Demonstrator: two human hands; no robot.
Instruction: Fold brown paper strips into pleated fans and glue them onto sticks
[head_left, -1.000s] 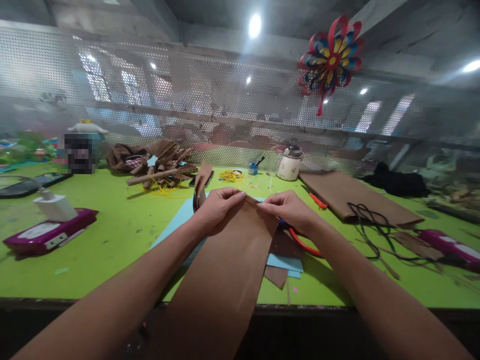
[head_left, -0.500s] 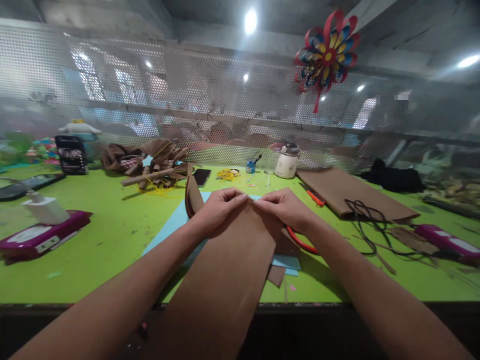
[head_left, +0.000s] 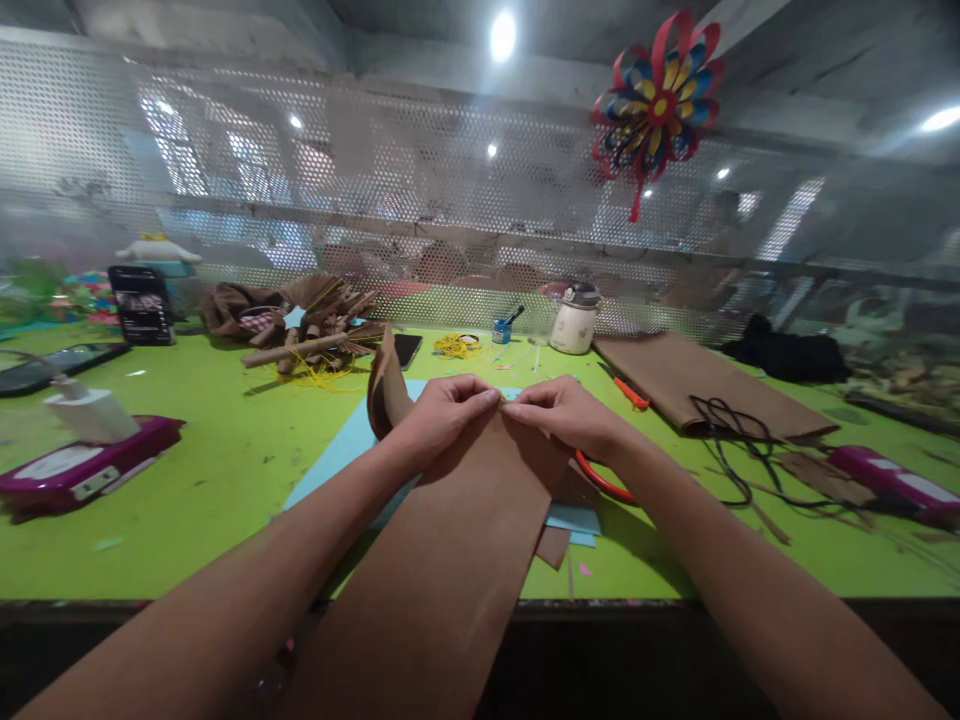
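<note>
A long strip of brown paper (head_left: 457,540) runs from my fingertips down over the table's front edge. My left hand (head_left: 454,410) pinches its far edge between thumb and fingers. Close beside it, my right hand (head_left: 559,412) pinches the same edge, the two thumbs nearly touching. Another curled piece of brown paper (head_left: 388,385) stands up left of my left hand. Light blue paper (head_left: 330,465) lies flat beneath. A red-orange loop handle (head_left: 606,482) shows under my right wrist, the rest of that tool hidden.
Rolled brown paper sticks (head_left: 315,350) with yellow string lie at the back left. A white bottle (head_left: 574,322) stands at the back. To the right are an orange-handled cutter (head_left: 630,393), a brown paper stack (head_left: 697,385) and a black cord (head_left: 739,450). A purple power strip (head_left: 142,450) sits left.
Both hands keep their pinch at nearly the same spot, with the fingertips shifting slightly along the paper's edge. The view has tilted very slightly.
</note>
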